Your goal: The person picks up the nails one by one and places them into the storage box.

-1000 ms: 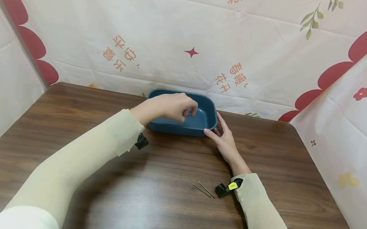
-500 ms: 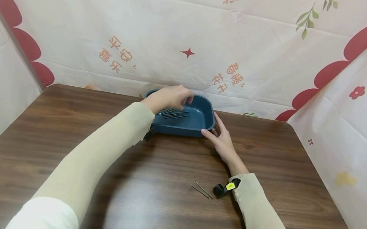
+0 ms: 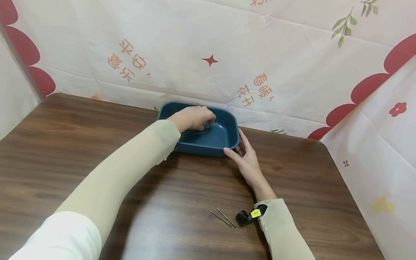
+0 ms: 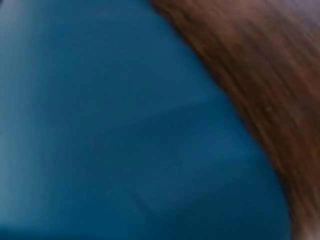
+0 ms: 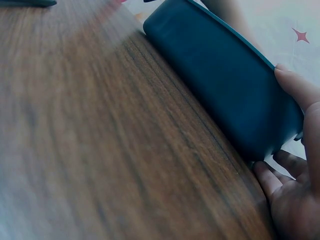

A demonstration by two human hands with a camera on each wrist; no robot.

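Observation:
A deep blue plastic tray (image 3: 199, 149) stands at the back of the table against the cloth. Several thin metal rods (image 3: 193, 132) lie in its left half. Over them, inside the tray, is my left hand (image 3: 196, 118), its fingers bent downward. Its fingertips are close to the rod ends; I cannot tell whether they pinch one. My right hand (image 3: 247, 163) grips the tray's right end, thumb on the near rim. In the right wrist view the other fingers (image 5: 270, 180) reach round its lower corner. The left wrist view shows only blue tray wall (image 4: 125, 125) and wood.
Two more thin metal rods (image 3: 223, 218) lie on the brown wooden table (image 3: 172, 232) beside the camera (image 3: 245, 217) on my right wrist. A white printed cloth (image 3: 185, 44) closes off the back and both sides.
My left hand has risen off the rods, showing them, then come down into the tray again. My right hand keeps its grip on the tray. The head view has shifted slightly.

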